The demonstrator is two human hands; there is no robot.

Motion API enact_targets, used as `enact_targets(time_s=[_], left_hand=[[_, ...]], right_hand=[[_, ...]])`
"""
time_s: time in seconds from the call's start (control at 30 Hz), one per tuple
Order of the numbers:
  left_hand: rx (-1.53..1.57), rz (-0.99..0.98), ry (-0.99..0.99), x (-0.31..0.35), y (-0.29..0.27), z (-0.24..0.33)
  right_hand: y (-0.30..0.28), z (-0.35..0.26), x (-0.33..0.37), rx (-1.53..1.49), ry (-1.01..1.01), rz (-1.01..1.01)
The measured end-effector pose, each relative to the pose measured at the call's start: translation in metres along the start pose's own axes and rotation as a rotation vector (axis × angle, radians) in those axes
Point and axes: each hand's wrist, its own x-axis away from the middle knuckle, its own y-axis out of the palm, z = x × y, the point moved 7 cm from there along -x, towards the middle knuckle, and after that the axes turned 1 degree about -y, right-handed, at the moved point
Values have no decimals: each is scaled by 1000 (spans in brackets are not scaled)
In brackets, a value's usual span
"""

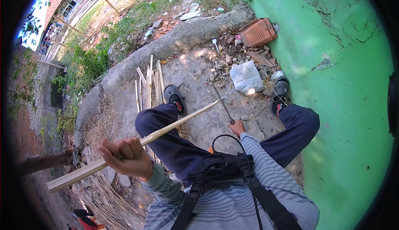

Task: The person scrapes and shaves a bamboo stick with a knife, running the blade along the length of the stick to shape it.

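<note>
A long pale strip of split bamboo or wood (172, 127) slants across my left thigh. My left hand (126, 157) is closed around it toward its thicker lower-left end. Its thin far end reaches out between my feet, close to the blade of a long narrow knife (223, 102). I cannot tell whether blade and strip touch. My right hand (237, 127) grips the knife by its handle, with the blade pointing away and slightly left. Part of that handle is hidden inside my fingers.
Several split strips (149, 84) lie beyond my left foot. A pale stone block (246, 78) sits near my right foot, with rubble and a terracotta-coloured pot (258, 32) behind. A green wall (345, 117) rises on the right; a low concrete curb (166, 43) curves across the far side.
</note>
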Motion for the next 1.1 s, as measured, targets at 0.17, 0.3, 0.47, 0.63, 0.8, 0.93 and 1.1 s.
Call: enact_targets(time_s=[0.17, 0.3, 0.47, 0.63, 0.8, 0.93, 1.1], left_hand=[[63, -74, -5, 2, 1, 2], [71, -115, -2, 2, 3, 3], [125, -238, -36, 1, 9, 1], [109, -189, -66, -1, 10, 1], [127, -196, -41, -7, 26, -6], [138, -257, -22, -6, 31, -9], [130, -267, 13, 4, 39, -4]], right_hand=[[0, -2, 4, 92, 62, -63], [-1, -7, 2, 50, -21, 1], [-9, -52, 3, -10, -81, 19], [-33, -136, 31, -527, -86, -264], [-108, -228, 63, -615, -298, -390], [-174, -293, 100, -511, -434, -403], [-192, -341, 174, -689, -398, -530]])
